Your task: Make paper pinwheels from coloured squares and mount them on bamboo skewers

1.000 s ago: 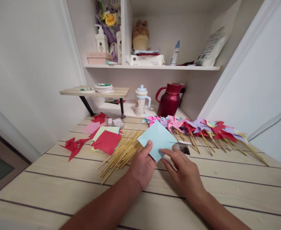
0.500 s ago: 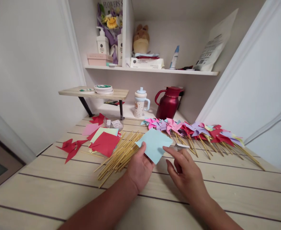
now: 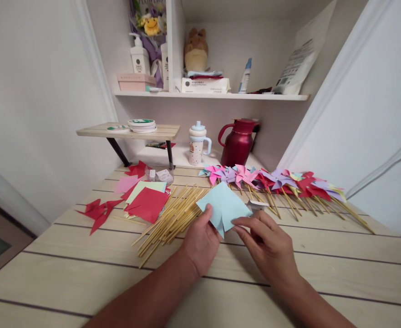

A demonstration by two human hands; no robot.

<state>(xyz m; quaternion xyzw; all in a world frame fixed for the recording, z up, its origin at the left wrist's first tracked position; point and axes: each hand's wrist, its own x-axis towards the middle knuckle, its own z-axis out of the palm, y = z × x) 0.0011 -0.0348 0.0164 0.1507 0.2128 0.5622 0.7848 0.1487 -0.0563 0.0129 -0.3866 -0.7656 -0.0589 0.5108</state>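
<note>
A light blue square of paper [image 3: 223, 202] is held up over the table, one corner toward me, with a slit running in from that near corner. My left hand [image 3: 203, 239] grips its left side, thumb on top and fingers underneath. With thumb and forefinger, my right hand [image 3: 263, 237] pinches the paper's edge just right of the slit. Behind and left of my left hand lies a loose bundle of thin wooden sticks [image 3: 169, 218]. Farther left are a stack of coloured paper squares [image 3: 147, 204] and a red cut paper piece [image 3: 98, 213].
Finished paper pinwheels [image 3: 275, 180] on sticks lie in a row along the back right. A small clear container [image 3: 161, 175] stands behind the paper stack. At the back are a sippy cup [image 3: 196, 145], a red thermos jug [image 3: 239, 143] and a small raised shelf [image 3: 125, 130].
My right forefinger and thumb have closed on the paper's near right edge, where they were apart before. The slit at the near corner now shows spread. The view has shifted slightly.
</note>
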